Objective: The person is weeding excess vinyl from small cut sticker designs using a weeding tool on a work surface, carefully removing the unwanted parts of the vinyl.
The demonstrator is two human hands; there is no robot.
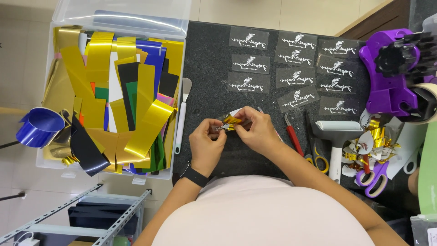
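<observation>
Gold foil scrap (232, 121) — small, crumpled, with a bit of white backing — held just above the dark tabletop (209, 68), pinched between both hands at centre. Left hand (205, 145) closed on its left end, thumb and forefinger tips gripping; black band on that wrist. Right hand (258, 130) closed on the right end, fingers curled over the foil.

Beyond the hands, clear stickers (249, 61) with white leaf print lie flat in three loose columns — eleven counted.

Left of the hands: one white spatula (182, 114), lying along the edge of a clear bin (119, 18) stuffed with gold, black, blue and green foil strips.

Right of the hands: one red-handled tool (292, 134), one white roller (337, 136), yellow-handled scissors (318, 159), purple-handled scissors (373, 177) — two pairs in all. Heap of gold and white offcuts (371, 141) near the roller. One purple tape dispenser (391, 73) at far right.
</observation>
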